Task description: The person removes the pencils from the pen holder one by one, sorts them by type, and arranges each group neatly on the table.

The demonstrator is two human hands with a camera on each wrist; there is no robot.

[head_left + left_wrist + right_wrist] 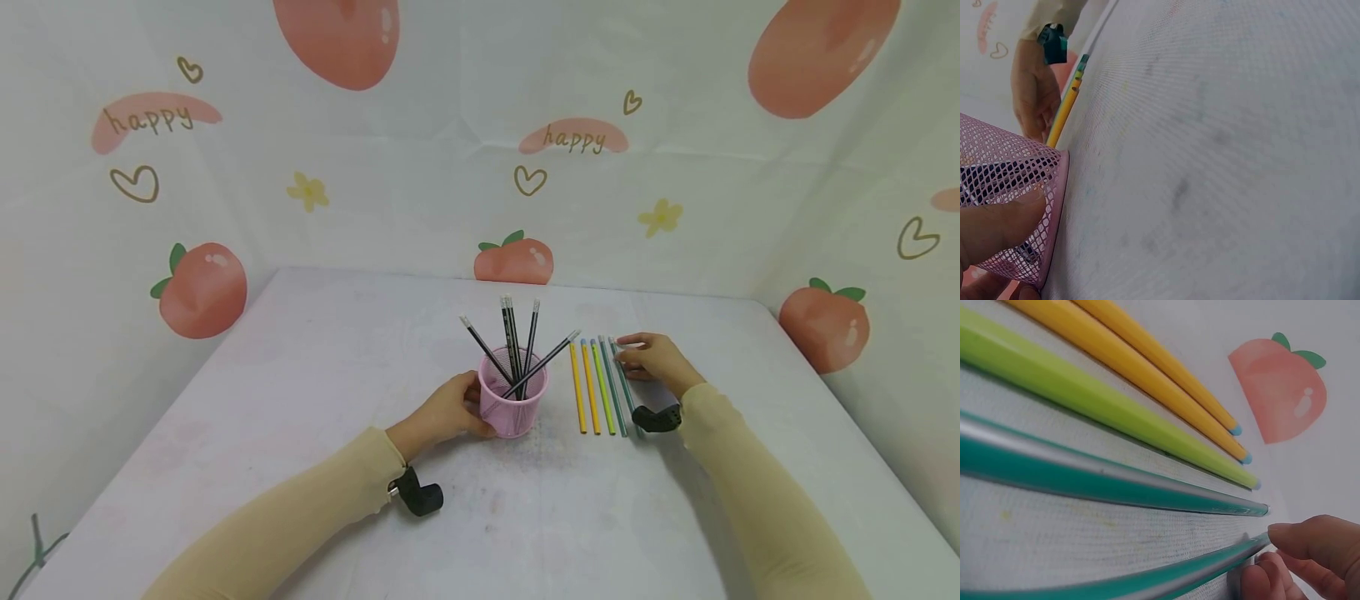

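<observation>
Hands at cup and pencil row.
Left hand (450,410) grips the pink mesh cup (513,406), steadying it; right hand (654,360) seemingly pinches the outermost teal pencil's (625,385) tip, row-end on the table (300,400).

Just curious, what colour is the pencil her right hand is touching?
Teal green pencil, touched by the right hand; right wrist view shows it best.
</observation>
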